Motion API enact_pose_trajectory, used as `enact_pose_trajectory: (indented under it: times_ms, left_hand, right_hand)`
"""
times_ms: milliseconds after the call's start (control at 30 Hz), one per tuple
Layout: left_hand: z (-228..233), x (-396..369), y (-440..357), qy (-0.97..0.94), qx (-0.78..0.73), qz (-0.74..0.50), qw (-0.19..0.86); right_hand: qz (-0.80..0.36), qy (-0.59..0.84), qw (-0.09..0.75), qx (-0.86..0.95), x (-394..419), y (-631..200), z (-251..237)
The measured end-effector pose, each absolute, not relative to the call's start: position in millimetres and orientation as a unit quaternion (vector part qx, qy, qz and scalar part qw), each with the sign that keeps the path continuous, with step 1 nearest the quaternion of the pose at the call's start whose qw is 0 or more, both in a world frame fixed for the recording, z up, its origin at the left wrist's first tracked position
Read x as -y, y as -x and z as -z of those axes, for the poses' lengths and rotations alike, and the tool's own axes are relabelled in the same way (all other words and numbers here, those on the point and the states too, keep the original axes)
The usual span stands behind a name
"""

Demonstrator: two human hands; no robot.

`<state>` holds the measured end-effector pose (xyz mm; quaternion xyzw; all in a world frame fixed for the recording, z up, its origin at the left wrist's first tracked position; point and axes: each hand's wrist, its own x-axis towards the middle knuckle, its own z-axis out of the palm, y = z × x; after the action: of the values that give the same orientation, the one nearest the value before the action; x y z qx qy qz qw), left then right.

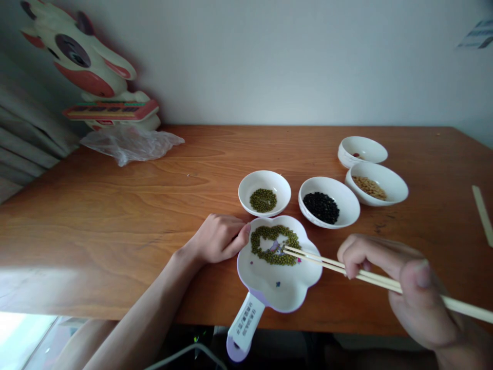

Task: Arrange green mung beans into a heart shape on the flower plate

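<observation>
My right hand [408, 288] is closed around a pair of wooden chopsticks [370, 278], whose tips lie close together among green beans [287, 259] in a flower-shaped dish [292, 293]. Whether a bean is between the tips, I cannot tell. The dish is white with a purple rim, and its handle [246, 324] sticks out past the table's front edge. At the dish's left rim rests my left hand [221, 239], fingers curled, thumb against the rim. Just behind the dish stands a white bowl [283, 191] with green beans; to its right, another bowl [348, 205] holds black beans.
Farther right, one bowl [396, 190] contains tan beans and the one behind it [375, 149] a few small bits. A pale stick [481, 213] lies at the table's right. Back left are a clear plastic bag [131, 146] and a cow-shaped toy keyboard [96, 72].
</observation>
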<state>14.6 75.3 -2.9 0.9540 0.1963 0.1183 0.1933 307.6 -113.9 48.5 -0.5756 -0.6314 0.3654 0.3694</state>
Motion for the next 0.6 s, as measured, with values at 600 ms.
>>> enact_pose_trajectory:
  times_ms: [600]
  left_hand:
    - [3.9,-74.9,-14.1,-0.953,-0.203,-0.117,0.194]
  right_hand:
    - [-0.37,0.563,0.388,0.629,110.6,-305.0,-42.5]
